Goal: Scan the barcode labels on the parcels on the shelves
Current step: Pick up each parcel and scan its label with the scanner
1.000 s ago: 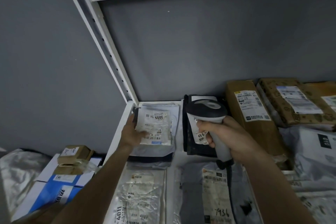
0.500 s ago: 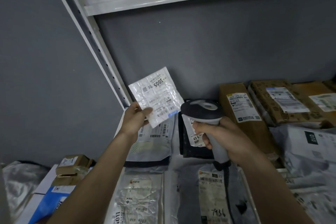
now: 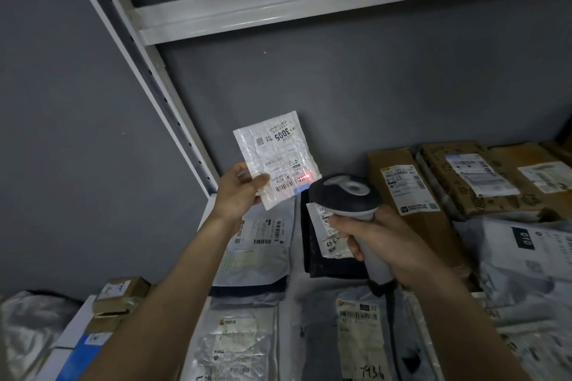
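Note:
My left hand (image 3: 240, 190) pinches a small white padded parcel (image 3: 277, 158) marked 3005 by its lower left corner and holds it up above the shelf, label facing me. My right hand (image 3: 382, 244) grips the handle of a grey and white barcode scanner (image 3: 345, 193), whose head points at the parcel from just below right. A red scan light shows on the label's lower right. Under the raised parcel lies a grey mailer bag (image 3: 260, 244) with a barcode label, and beside it a black parcel (image 3: 322, 257) with a white label.
Brown cardboard boxes (image 3: 402, 185) with labels line the back right of the shelf. Grey and white mailer bags (image 3: 523, 254) fill the right and front. A white shelf upright (image 3: 167, 96) slants at left, with a crossbeam above. Small boxes (image 3: 120, 291) sit lower left, outside the shelf.
My left hand picked the 3005 parcel off the shelf and raised it. The scanner came up beside it, and a red scan light now falls on the label.

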